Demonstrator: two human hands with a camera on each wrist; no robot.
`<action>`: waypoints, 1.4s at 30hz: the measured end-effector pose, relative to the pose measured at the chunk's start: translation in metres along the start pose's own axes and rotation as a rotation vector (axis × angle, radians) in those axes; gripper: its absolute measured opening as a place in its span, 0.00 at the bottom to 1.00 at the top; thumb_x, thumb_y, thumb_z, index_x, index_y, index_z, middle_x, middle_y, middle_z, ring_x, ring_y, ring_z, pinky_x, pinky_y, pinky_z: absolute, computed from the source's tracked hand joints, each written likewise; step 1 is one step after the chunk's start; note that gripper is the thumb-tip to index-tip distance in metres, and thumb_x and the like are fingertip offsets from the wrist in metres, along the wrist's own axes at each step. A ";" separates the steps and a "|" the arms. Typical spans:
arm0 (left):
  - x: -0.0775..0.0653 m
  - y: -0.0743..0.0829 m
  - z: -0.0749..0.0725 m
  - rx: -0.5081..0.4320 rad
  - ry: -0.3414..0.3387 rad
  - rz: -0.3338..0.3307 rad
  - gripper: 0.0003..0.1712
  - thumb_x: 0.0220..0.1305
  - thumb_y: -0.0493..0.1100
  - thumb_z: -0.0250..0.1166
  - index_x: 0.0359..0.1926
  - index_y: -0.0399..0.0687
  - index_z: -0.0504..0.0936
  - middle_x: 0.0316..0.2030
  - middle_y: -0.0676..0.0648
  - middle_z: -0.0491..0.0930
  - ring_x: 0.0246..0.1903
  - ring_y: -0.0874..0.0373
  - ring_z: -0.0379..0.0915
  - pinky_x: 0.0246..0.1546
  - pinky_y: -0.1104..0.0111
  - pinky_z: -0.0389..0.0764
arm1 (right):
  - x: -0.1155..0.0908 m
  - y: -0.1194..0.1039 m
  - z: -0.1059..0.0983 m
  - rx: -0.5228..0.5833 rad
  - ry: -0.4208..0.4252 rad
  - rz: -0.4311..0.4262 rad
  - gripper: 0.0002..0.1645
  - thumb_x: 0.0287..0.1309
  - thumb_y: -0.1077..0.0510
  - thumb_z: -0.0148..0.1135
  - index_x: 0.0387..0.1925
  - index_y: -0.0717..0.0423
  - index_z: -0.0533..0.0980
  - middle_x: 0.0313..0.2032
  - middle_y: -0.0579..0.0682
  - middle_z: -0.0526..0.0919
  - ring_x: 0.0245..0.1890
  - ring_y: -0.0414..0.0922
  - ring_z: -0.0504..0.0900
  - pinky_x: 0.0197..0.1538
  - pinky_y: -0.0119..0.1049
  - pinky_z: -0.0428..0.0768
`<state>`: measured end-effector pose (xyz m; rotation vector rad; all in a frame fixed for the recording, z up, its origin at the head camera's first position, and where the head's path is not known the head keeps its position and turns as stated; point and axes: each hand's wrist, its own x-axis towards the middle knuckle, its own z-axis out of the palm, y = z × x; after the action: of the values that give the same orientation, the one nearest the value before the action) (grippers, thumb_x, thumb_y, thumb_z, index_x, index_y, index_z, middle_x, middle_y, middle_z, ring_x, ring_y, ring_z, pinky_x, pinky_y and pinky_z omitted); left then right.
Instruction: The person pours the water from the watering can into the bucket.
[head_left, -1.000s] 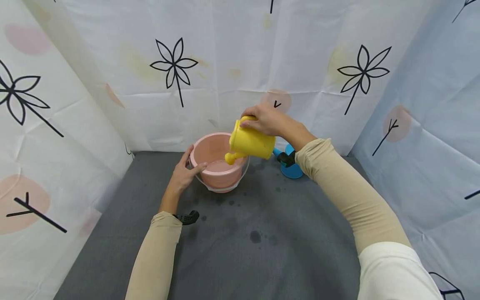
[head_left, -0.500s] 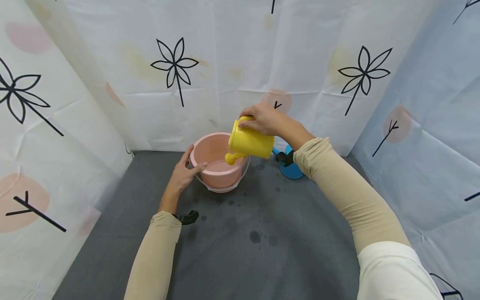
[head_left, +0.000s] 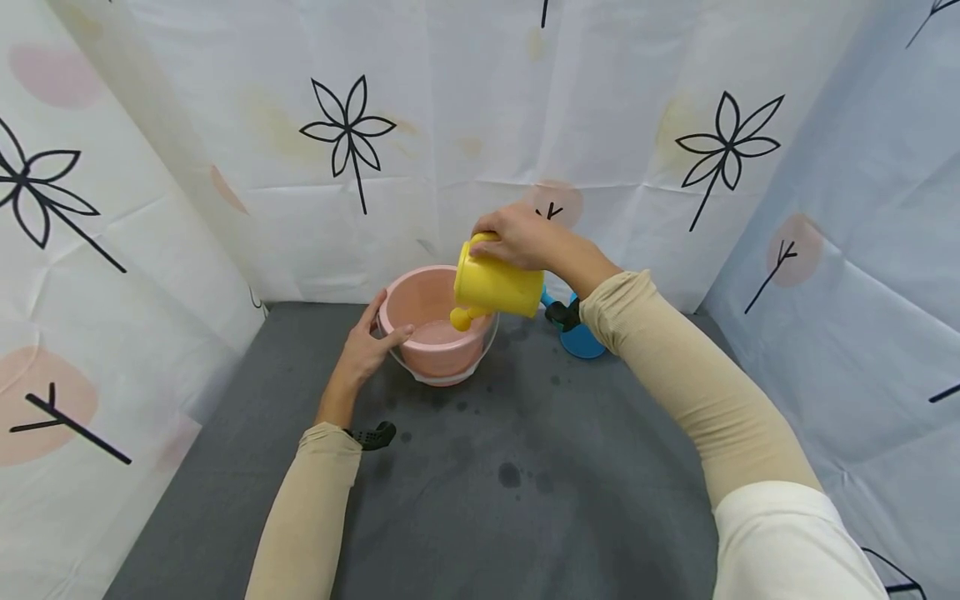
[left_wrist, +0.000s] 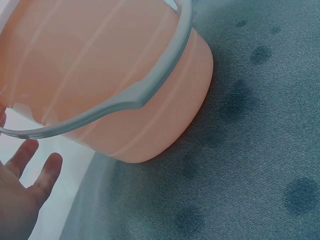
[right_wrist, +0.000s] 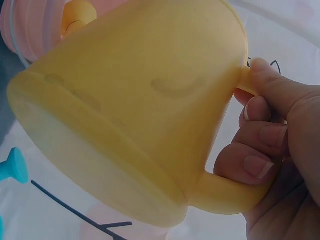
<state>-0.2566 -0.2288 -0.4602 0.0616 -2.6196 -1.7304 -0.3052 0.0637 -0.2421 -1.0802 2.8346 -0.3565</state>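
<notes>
A pink bucket [head_left: 438,358] with a white bail handle [left_wrist: 145,90] stands on the dark grey tabletop. My left hand [head_left: 364,352] is spread against its left side, thumb lying over the near rim. Two of its fingertips [left_wrist: 49,172] show straight and apart from the bucket wall in the left wrist view. My right hand [head_left: 521,235] grips a yellow toy watering can [head_left: 497,285] by its handle [right_wrist: 230,195], fingers curled through the loop. The can is tipped leftward, its round spout head [head_left: 461,318] over the bucket's mouth. Whether water flows cannot be seen.
A blue object [head_left: 583,343] with a flared spout-like end [right_wrist: 18,165] stands right of the bucket, partly hidden by my right wrist. Dark wet spots [head_left: 510,475] dot the tabletop [head_left: 600,500]. White patterned cloth [head_left: 450,150] encloses the back and sides.
My right hand and the watering can have shifted slightly left, the can staying tipped over the bucket. My left hand and the bucket hold their place.
</notes>
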 end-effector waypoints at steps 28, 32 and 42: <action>0.000 0.001 -0.001 0.030 -0.001 -0.019 0.55 0.63 0.62 0.69 0.79 0.85 0.42 0.82 0.46 0.46 0.81 0.43 0.45 0.74 0.38 0.58 | 0.017 -0.013 -0.004 -0.052 -0.076 -0.017 0.22 0.75 0.46 0.56 0.56 0.56 0.81 0.51 0.53 0.85 0.48 0.49 0.80 0.58 0.41 0.80; 0.000 0.002 0.000 0.029 -0.002 -0.018 0.56 0.61 0.65 0.70 0.79 0.84 0.42 0.82 0.45 0.47 0.81 0.43 0.45 0.74 0.38 0.58 | 0.018 -0.014 -0.005 -0.047 -0.085 -0.008 0.21 0.75 0.46 0.56 0.55 0.56 0.81 0.50 0.53 0.85 0.47 0.49 0.80 0.58 0.41 0.80; 0.001 0.000 0.000 0.024 0.002 -0.019 0.56 0.60 0.67 0.70 0.79 0.85 0.43 0.82 0.46 0.48 0.81 0.44 0.46 0.74 0.39 0.59 | 0.020 -0.016 -0.008 -0.058 -0.100 -0.002 0.22 0.75 0.45 0.55 0.55 0.56 0.81 0.50 0.53 0.86 0.48 0.49 0.81 0.58 0.42 0.80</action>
<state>-0.2571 -0.2285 -0.4604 0.0877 -2.6471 -1.7041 -0.3106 0.0402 -0.2306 -1.0800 2.7717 -0.2157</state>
